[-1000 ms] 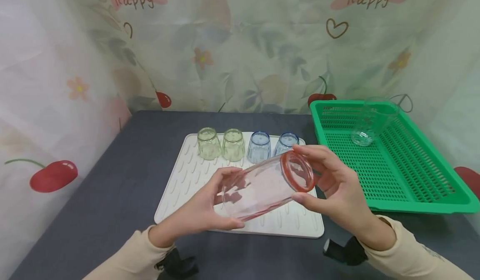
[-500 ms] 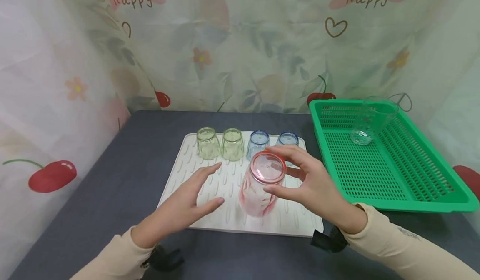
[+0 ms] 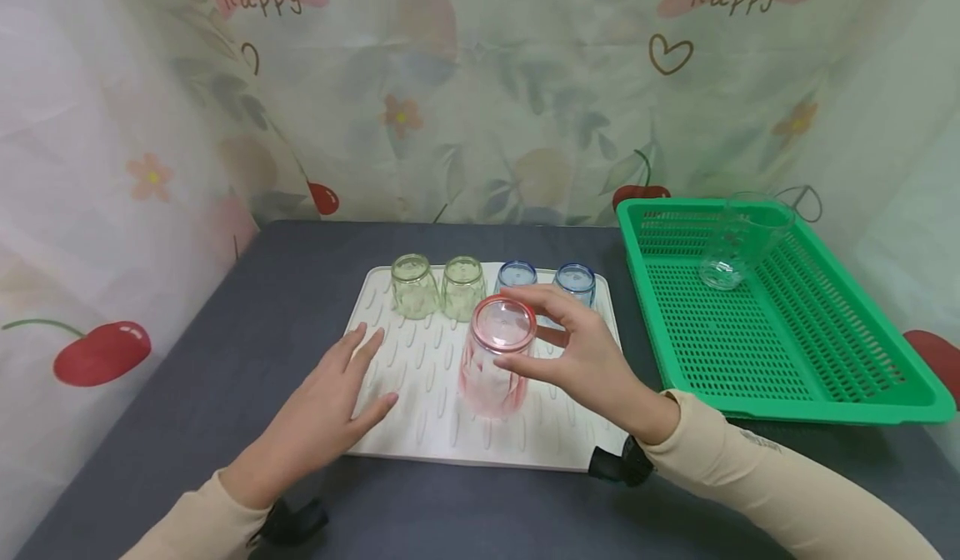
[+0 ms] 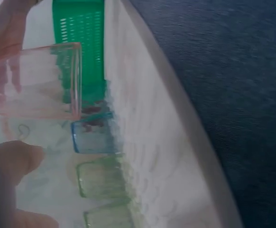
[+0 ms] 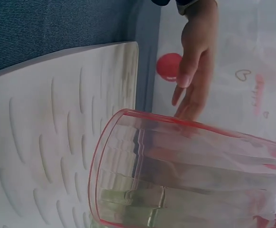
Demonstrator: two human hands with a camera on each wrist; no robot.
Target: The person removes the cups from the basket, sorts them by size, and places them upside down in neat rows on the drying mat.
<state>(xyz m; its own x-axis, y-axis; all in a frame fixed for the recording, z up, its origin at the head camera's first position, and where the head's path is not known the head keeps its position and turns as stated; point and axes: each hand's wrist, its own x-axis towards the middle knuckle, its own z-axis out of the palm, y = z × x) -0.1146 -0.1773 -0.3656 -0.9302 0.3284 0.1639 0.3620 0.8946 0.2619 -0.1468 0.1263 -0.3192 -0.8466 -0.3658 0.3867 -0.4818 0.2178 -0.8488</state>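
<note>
My right hand [image 3: 581,352] grips a tall pink-tinted drinking glass [image 3: 491,381] near its base, thumb on the near side. The glass is upside down, red-edged base up, above the white ribbed draining mat [image 3: 412,435]. In the right wrist view the rim of the glass [image 5: 185,166] appears apart from the mat. My left hand [image 3: 307,418] is to the left of the glass, fingers spread and touching nothing. Behind the pink glass, two green glasses [image 3: 462,289] and two blue glasses [image 3: 575,281] stand inverted in a row along the mat's far edge.
A green perforated basket [image 3: 787,408] stands to the right of the mat. Inside, a clear glass vessel [image 3: 723,272] leans at its far end. The dark tabletop [image 3: 210,360] surrounds the mat, and a patterned curtain [image 3: 480,127] hangs behind.
The pink glass has turned from tilted to upside down and moved left over the mat. My left hand has let go and drawn away left; my right hand still holds the glass.
</note>
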